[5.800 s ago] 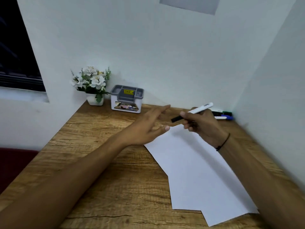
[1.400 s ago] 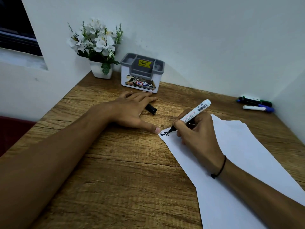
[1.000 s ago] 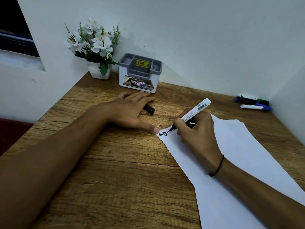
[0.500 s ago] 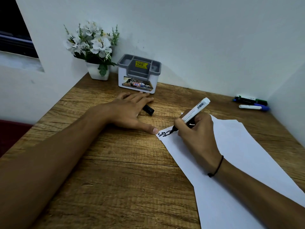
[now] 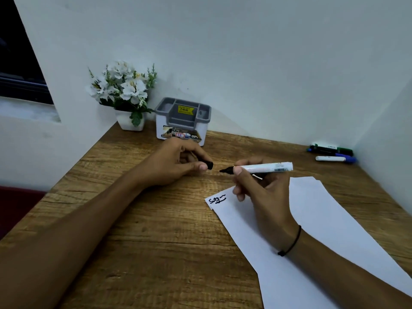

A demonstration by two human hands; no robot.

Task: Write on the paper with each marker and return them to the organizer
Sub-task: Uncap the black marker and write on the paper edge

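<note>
My right hand (image 5: 260, 192) holds a white marker (image 5: 265, 167) level above the desk, its bare black tip pointing left. My left hand (image 5: 176, 163) pinches the black cap (image 5: 208, 165) a short gap from that tip. White paper (image 5: 316, 221) lies under my right forearm, with black handwriting (image 5: 217, 199) at its near-left corner. The grey and white organizer (image 5: 182, 121) stands by the back wall, behind my left hand. Two more markers, a green one (image 5: 332, 150) and a blue-capped one (image 5: 335, 158), lie at the back right corner.
A white pot of white flowers (image 5: 124, 94) stands left of the organizer. Walls close the wooden desk (image 5: 156, 241) at the back and right. A dark window is at the upper left.
My right hand has lifted the marker off the paper and turned it level. My left hand has picked the cap up from the desk and brought it toward the tip.
</note>
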